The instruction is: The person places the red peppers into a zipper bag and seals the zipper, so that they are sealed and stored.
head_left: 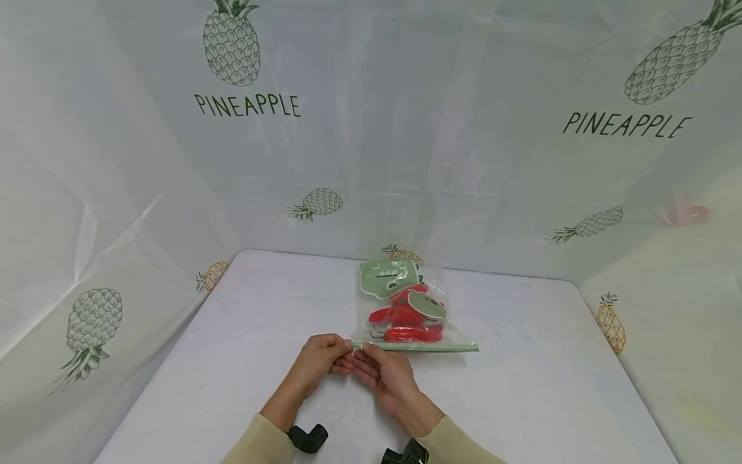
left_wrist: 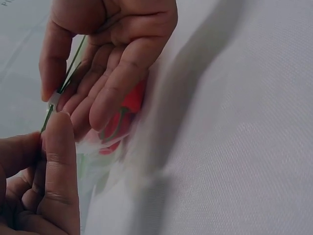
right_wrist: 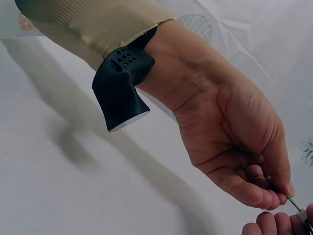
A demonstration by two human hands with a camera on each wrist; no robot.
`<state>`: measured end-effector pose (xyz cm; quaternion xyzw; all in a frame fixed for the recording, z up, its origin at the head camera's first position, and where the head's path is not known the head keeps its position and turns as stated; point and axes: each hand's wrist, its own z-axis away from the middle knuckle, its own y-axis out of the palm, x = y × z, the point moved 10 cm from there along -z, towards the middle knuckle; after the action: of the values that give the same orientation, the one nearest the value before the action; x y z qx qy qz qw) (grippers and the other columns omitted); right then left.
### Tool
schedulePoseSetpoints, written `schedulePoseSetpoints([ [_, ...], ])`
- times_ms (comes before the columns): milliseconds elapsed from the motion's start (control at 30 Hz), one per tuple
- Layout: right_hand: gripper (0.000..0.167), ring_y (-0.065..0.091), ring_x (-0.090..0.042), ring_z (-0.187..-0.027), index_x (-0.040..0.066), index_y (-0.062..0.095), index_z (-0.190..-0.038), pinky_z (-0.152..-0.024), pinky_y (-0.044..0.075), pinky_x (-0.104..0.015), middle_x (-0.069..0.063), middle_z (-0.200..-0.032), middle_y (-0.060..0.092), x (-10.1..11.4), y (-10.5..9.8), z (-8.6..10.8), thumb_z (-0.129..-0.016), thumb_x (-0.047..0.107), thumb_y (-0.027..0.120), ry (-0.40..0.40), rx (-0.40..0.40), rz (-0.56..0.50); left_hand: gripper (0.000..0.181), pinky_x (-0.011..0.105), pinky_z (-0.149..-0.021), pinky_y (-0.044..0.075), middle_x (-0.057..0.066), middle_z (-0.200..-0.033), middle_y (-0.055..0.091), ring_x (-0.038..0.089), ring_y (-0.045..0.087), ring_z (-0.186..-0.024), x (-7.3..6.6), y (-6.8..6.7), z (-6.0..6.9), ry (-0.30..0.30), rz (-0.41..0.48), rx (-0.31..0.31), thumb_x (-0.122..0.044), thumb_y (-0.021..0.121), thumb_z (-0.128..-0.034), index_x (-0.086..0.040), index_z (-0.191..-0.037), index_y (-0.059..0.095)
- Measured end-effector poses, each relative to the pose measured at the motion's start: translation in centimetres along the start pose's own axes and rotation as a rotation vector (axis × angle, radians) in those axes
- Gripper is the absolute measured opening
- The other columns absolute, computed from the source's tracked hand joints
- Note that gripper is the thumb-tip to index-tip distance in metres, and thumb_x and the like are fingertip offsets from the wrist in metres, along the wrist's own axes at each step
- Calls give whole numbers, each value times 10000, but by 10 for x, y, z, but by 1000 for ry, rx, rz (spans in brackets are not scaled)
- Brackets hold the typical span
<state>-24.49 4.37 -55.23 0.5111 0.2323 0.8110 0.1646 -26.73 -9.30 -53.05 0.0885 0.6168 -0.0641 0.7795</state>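
A clear zip bag [head_left: 458,332] lies on the table with its green seal strip [head_left: 440,348] toward me. Inside it are red chili peppers [head_left: 413,334], one showing a green stem in the left wrist view. My left hand [head_left: 321,357] pinches the left end of the strip between thumb and fingers. Close beside it, my right hand [head_left: 394,380] pinches a small white slider [left_wrist: 54,100] on the strip, palm turned up. The two hands' fingertips nearly meet. In the right wrist view, the left hand [right_wrist: 225,125] shows fully, the right hand [right_wrist: 274,225] only by its fingers.
Green patches with face-like markings [head_left: 388,277] show on the bag; whether printed or inside, I cannot tell. The white table [head_left: 539,367] ends against a pale pineapple-printed curtain [head_left: 406,129]. Black camera mounts [head_left: 309,439] sit at both wrists.
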Motion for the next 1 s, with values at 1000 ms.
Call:
schedulePoseSetpoints([
  [1000, 401, 792, -187, -953, -82, 593, -1303, -942, 639, -380, -100, -1007, 797, 3, -9, 3, -1035, 199, 691, 11, -37, 24, 330, 244, -668, 650, 44, -793, 729, 100, 715, -683, 8, -2, -1, -27, 76, -40, -192, 644, -1069, 137, -1048, 662],
])
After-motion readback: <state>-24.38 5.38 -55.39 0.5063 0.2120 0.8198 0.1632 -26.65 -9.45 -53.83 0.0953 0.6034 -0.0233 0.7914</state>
